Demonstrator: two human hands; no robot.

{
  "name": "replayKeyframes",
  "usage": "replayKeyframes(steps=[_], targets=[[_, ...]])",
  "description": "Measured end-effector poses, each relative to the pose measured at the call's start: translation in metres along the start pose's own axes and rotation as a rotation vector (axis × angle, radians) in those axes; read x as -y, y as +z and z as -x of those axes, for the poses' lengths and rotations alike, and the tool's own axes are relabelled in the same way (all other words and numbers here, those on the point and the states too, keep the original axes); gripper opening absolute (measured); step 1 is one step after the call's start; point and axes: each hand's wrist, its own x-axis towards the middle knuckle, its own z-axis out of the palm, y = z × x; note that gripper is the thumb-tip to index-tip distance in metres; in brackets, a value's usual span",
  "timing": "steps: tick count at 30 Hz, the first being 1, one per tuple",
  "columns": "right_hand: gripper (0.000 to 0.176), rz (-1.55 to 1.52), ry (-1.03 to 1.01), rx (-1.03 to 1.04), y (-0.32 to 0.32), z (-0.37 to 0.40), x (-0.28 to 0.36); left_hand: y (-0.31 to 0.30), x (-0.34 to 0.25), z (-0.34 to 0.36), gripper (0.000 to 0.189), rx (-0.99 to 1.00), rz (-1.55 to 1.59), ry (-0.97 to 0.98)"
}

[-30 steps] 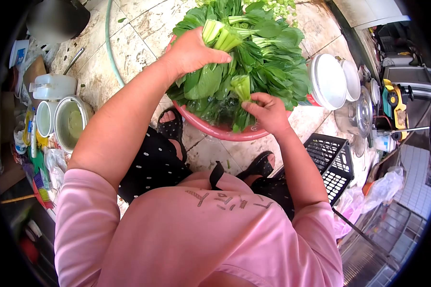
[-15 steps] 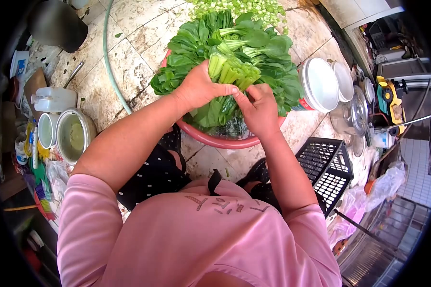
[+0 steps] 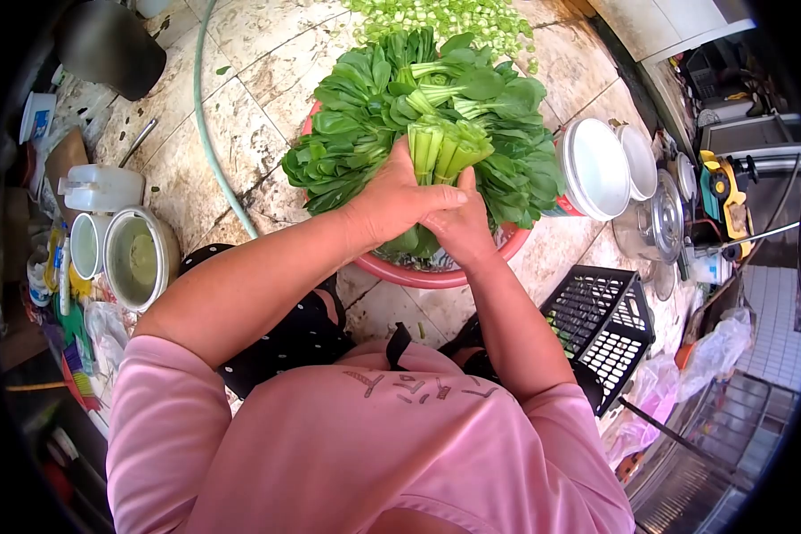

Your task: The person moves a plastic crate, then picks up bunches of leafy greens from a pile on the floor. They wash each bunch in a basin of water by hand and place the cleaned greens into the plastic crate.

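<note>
A red basin (image 3: 418, 274) on the tiled floor is heaped with leafy greens (image 3: 374, 98). My left hand (image 3: 396, 200) and my right hand (image 3: 463, 222) press together around one bunch of greens (image 3: 445, 147), its cut pale-green stalk ends pointing up above my fingers. Both hands hover over the near side of the basin. The leaves of the bunch hang down behind my hands and are mostly hidden.
A black plastic crate (image 3: 605, 325) stands at the right by my knee. White lidded buckets (image 3: 596, 169) and metal pots (image 3: 659, 222) sit to the right of the basin. A green hose (image 3: 206, 125) crosses the floor at left, near a pot (image 3: 138, 258) and a jug (image 3: 102, 187). Chopped green pieces (image 3: 454, 18) lie beyond the basin.
My right hand carried a stalk of greens up to the bunch in my left hand, and both hands now close together around the gathered bunch, lower and nearer to me.
</note>
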Motion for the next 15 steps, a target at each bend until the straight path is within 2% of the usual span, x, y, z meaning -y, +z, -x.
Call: replayKeyframes(steps=[1, 3, 4, 6, 7, 9, 13, 15], targets=[[0.078, -0.039, 0.004, -0.005, 0.0, 0.0, -0.001, 0.0, -0.002, 0.001, 0.089, 0.0, 0.0, 0.0], [0.077, -0.004, 0.012, -0.014, -0.002, -0.001, -0.003, 0.0, -0.003, 0.003, 0.076, 0.045, -0.055, -0.071], [0.076, 0.029, -0.006, -0.042, -0.003, -0.002, -0.007, 0.001, -0.004, 0.004, 0.076, 0.05, -0.055, -0.07], [0.075, 0.063, -0.024, -0.073, -0.005, -0.003, -0.009, 0.003, -0.007, 0.005, 0.091, 0.052, -0.146, -0.033], [0.078, 0.083, -0.013, -0.093, -0.007, -0.003, -0.008, 0.004, -0.009, 0.007, 0.091, 0.056, -0.146, -0.032], [0.08, 0.103, -0.004, -0.124, -0.011, -0.003, -0.006, 0.007, -0.017, 0.01, 0.086, 0.08, -0.186, -0.16], [0.079, 0.127, -0.103, -0.157, -0.03, -0.003, 0.006, 0.013, -0.02, 0.007, 0.086, 0.114, -0.227, -0.143], [0.078, 0.186, -0.128, -0.182, -0.046, -0.002, 0.019, 0.012, -0.01, 0.001, 0.099, 0.129, -0.208, 0.032]])
